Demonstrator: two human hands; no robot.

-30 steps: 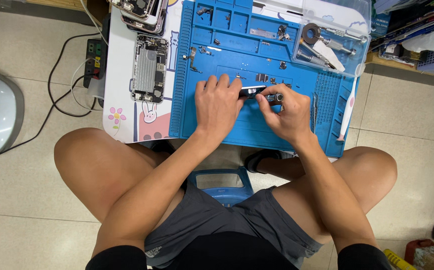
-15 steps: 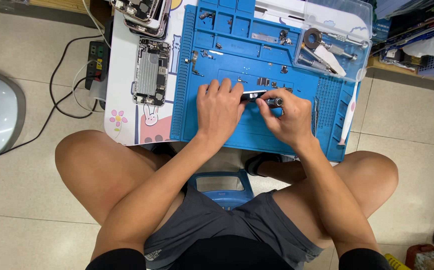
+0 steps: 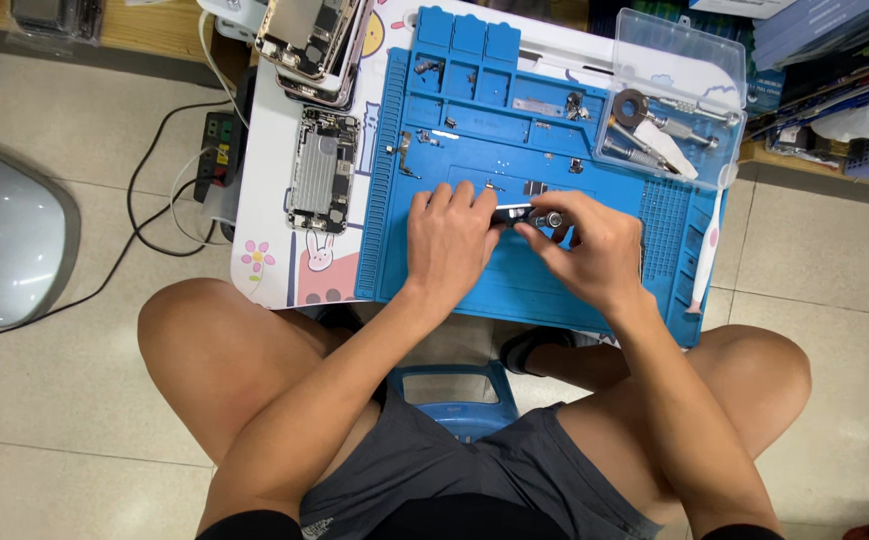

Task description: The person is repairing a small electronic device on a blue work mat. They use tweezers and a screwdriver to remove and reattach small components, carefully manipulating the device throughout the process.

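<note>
Both forearms reach far from the bare knees and converge. The left hand (image 3: 452, 243) lies palm-down, fingers curled; the right hand (image 3: 587, 248) pinches, its fingertips meeting the left's.

Pale beige floor tiles (image 3: 65, 470) with thin grout lines fill the frame under even, soft light. At nine o'clock sits a rounded grey object (image 3: 0, 245). A low white bench (image 3: 265, 190) stands at twelve, a black cable (image 3: 145, 245) trailing beside it.

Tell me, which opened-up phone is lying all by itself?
The opened phone lying flat on the white table, just left of the blue mat. The others are piled in a stack above it.
</note>
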